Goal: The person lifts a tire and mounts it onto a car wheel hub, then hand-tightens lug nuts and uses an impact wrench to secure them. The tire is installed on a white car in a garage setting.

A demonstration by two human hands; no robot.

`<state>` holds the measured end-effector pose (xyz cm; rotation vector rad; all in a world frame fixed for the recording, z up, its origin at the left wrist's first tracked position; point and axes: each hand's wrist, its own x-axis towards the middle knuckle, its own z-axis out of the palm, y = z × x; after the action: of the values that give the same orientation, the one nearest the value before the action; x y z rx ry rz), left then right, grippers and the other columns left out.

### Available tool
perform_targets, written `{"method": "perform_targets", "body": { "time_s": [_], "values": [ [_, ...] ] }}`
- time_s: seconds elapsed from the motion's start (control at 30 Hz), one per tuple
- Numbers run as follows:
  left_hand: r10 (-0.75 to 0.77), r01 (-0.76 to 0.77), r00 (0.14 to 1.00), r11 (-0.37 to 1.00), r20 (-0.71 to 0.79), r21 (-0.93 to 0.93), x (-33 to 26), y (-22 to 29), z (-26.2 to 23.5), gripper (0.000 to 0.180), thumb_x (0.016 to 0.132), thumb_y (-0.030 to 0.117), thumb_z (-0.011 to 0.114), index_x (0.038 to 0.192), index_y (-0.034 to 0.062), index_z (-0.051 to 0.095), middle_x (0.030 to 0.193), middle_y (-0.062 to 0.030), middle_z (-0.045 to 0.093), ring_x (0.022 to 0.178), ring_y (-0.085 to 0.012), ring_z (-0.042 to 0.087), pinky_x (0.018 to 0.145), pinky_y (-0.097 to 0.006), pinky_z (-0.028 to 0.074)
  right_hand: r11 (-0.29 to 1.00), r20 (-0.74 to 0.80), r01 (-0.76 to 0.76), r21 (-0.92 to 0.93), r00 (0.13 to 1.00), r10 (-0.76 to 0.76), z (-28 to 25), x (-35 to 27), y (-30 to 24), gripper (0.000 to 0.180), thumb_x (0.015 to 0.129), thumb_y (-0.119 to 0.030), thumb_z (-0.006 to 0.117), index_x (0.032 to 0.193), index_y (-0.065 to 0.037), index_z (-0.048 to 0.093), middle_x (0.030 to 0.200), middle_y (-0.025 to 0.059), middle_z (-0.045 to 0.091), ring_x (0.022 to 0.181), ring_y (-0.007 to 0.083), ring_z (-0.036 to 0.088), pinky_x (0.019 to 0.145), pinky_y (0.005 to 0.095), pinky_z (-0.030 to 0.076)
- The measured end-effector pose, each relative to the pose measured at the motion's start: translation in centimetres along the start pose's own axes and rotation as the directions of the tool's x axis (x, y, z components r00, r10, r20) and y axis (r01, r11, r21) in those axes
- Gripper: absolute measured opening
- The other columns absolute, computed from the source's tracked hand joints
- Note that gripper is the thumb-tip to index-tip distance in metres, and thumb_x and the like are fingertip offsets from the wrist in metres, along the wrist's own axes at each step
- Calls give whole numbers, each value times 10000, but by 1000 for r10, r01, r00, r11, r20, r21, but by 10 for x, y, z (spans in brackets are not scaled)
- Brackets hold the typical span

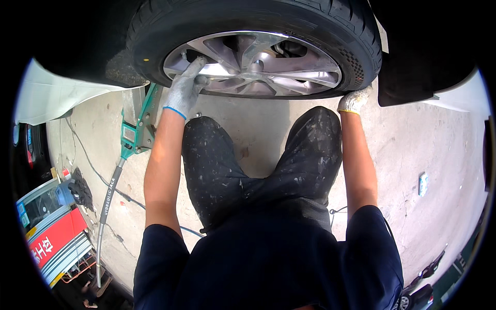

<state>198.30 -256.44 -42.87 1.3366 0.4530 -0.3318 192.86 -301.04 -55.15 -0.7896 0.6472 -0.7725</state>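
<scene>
We are seeing a car wheel [257, 66] filling the top centre of the frame, its silver rim [299, 63] facing two gloved hands. The left hand [186, 90] is resting at the rim's left side, its grip spread, the thumb standing apart from the fingers. The right hand [356, 101] is meeting the lower right edge of the tyre [222, 18]; its fingertips are disappearing behind the rubber, so we are unable to tell how that grip is set. For steady handling, we are judging, both palms should be sharing the load evenly, fingers staying out of the rim's gaps. At upper right, dark bodywork [413, 77] is hemming the tyre in, leaving little side room. A green jack [129, 135] is standing near the left forearm [164, 160], limiting any leftward swing. Below the wheel, bent knees [318, 124] are flanking a strip of floor [258, 139]; toward the right of the frame, the concrete is opening wider.
</scene>
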Motion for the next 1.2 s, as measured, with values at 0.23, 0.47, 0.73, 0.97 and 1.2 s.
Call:
{"method": "perform_targets", "body": {
  "time_s": [0.23,0.47,0.73,0.97,1.2],
  "values": [
    [244,-249,962,968,-120,-30,-50,13,-61,290,970,230,675,1185,44,620,1108,-96,676,1071,-259,649,960,-391,512,999,84,-11,32,996,8,7,-1,-8,449,1001,-337,425,1277,-49,630,1249,93,662,1135,249,622,998,391,483],
    [686,-652,593,716,-421,249,-1,88,-94,523,993,407,599,1332,10,572,1325,-144,608,1180,-250,585,1050,-361,440,999,8,-45,19,999,45,8,6,-2,449,995,-341,429,1242,-37,646,1216,95,678,1089,254,635,967,387,488],
    [513,-610,778,756,-363,-237,29,84,-50,478,1023,362,457,1352,34,569,1342,-125,621,1207,-287,602,1053,-416,483,998,-32,16,53,999,-15,-10,-1,2,440,1062,-311,389,1372,-41,544,1319,135,615,1162,277,605,1016,429,501],
    [747,-772,581,631,-323,73,42,73,-74,343,961,238,480,1114,2,675,1090,-143,691,953,-248,672,878,-353,562,993,-38,116,25,993,-115,-48,31,19,494,1056,-379,359,1413,-74,513,1357,131,585,1213,288,578,1034,437,483],
    [820,-819,485,548,-303,172,70,74,-82,308,996,240,479,1075,26,686,1058,-86,688,990,-198,643,910,-327,504,892,9,156,-425,986,-168,-37,34,-54,447,1007,-264,483,1384,-31,543,1349,123,603,1150,264,599,1023,365,458]
  ]
}}
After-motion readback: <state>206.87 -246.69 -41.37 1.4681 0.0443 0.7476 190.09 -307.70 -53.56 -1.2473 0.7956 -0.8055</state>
